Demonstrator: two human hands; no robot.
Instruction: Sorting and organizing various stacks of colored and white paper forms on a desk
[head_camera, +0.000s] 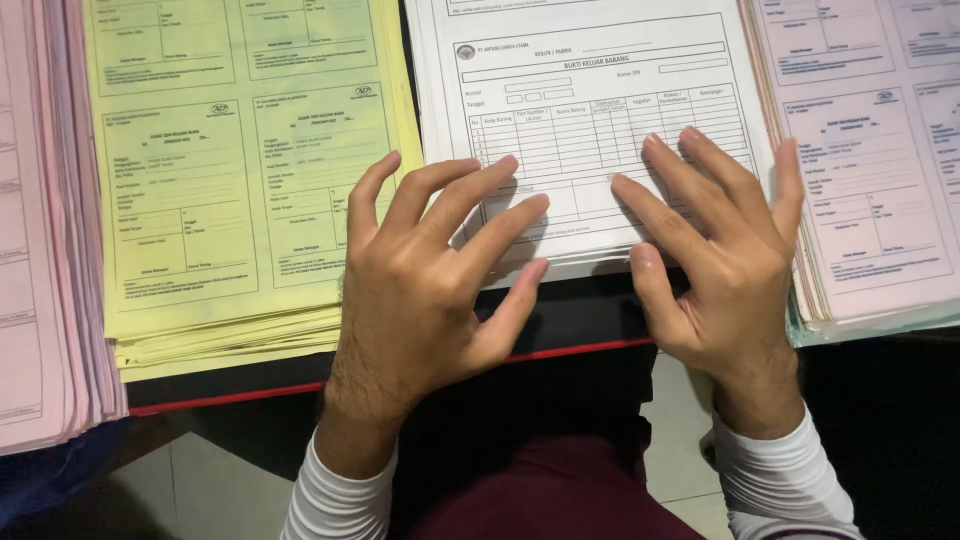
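The stack of white printed paper forms lies straight ahead between both hands, left hand and right hand spread open, fingertips resting on its near edge, equally close

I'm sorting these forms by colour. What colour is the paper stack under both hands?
White, printed with black table lines, seen in the head view.

Four paper stacks side by side on the bench

The middle form stack lies under both hands: left hand on its near left, right hand on its near right. Another stack sits just left, one farther left, one right.
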